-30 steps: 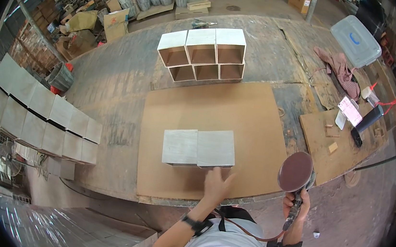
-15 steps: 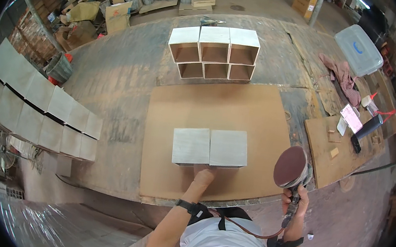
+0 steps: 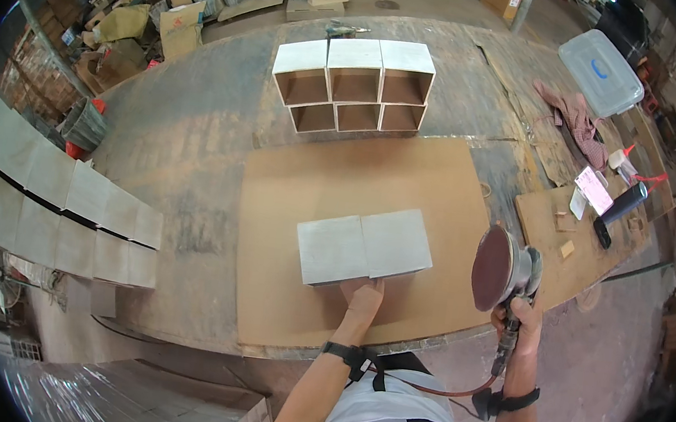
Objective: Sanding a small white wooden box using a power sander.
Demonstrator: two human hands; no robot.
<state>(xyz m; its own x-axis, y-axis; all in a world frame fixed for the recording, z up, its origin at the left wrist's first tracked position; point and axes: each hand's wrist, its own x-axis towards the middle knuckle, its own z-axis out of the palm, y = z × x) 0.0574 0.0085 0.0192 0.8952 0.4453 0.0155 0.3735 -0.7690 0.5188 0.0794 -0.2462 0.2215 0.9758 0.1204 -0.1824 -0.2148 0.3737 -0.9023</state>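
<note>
Two white wooden boxes [image 3: 334, 250] lie side by side, turned slightly askew, on a brown board [image 3: 271, 303]. My left hand [image 3: 363, 298] grips them at their near side, where they meet. Its fingertips are partly hidden beneath the boxes' front edge. In my right hand [image 3: 527, 323] is a disc sander [image 3: 494, 269], held by its handle off the board's right side. The sander's round reddish-brown abrasive face is tipped up and to the left, apart from the boxes. A brown hose [image 3: 451, 393] trails from its handle past my waist.
Several open-fronted white boxes [image 3: 356, 58] stand stacked at the table's far side. Two long rows of similar boxes [image 3: 90, 222] line the left. To the right are a wooden panel [image 3: 546, 233] with small items, a checked cloth [image 3: 578, 125] and a clear plastic bin [image 3: 604, 74].
The two boxes have turned counterclockwise, their right end swinging away, with my left hand moving right along with them. The sander has tilted so its disc faces more to the left.
</note>
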